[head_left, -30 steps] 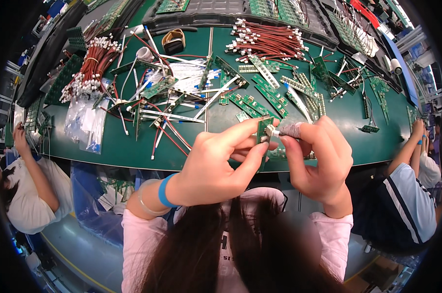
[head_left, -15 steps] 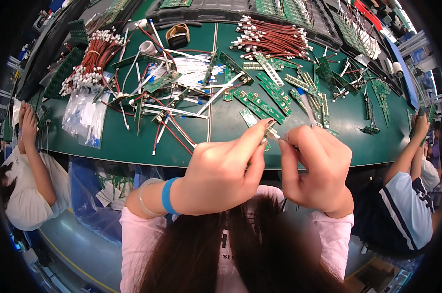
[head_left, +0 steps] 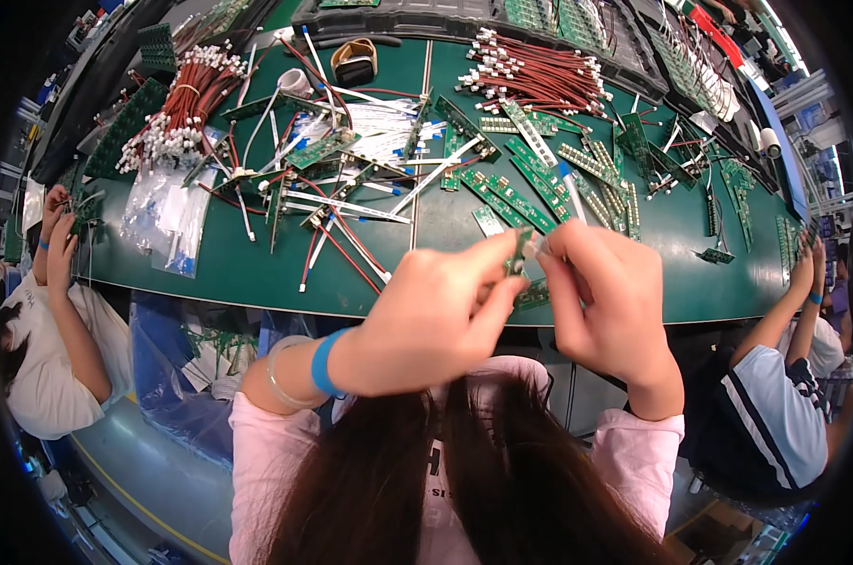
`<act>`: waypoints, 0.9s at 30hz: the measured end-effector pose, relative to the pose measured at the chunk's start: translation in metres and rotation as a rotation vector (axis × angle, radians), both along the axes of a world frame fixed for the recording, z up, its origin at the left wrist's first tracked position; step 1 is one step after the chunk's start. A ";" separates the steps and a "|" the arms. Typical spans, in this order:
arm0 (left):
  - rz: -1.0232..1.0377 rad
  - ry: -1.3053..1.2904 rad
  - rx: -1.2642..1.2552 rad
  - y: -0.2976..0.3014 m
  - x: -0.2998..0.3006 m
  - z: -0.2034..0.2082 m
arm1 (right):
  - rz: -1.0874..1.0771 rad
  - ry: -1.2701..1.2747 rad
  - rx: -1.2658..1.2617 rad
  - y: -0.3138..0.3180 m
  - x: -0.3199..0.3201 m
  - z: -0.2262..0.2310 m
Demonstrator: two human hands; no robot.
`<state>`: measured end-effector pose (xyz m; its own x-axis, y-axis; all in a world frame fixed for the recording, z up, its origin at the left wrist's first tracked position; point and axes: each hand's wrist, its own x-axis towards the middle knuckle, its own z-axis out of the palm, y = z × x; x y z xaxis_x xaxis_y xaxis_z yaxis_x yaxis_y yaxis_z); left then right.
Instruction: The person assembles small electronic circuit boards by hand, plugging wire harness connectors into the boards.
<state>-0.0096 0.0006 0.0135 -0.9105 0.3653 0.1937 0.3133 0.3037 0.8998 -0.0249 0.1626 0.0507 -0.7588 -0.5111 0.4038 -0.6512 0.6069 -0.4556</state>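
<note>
Your left hand (head_left: 436, 315) grips a small green circuit board (head_left: 518, 254) near the edge of the surface (head_left: 247, 275). Your right hand (head_left: 617, 299) pinches a blurred white piece (head_left: 535, 247) beside it, contact unclear.

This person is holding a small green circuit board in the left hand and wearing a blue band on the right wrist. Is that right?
Not quite: the blue band is on the left wrist, as the head view shows. The left hand does hold the small green circuit board.
</note>
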 end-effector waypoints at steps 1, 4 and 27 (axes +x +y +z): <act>0.001 0.001 0.002 0.000 -0.005 -0.003 | 0.001 0.001 0.002 -0.001 -0.003 -0.005; -0.085 -0.609 0.438 -0.003 -0.020 -0.007 | -0.114 0.269 0.013 -0.003 -0.009 -0.022; -0.147 -0.523 0.443 -0.012 -0.012 0.005 | -0.210 0.463 -0.199 0.014 0.016 0.005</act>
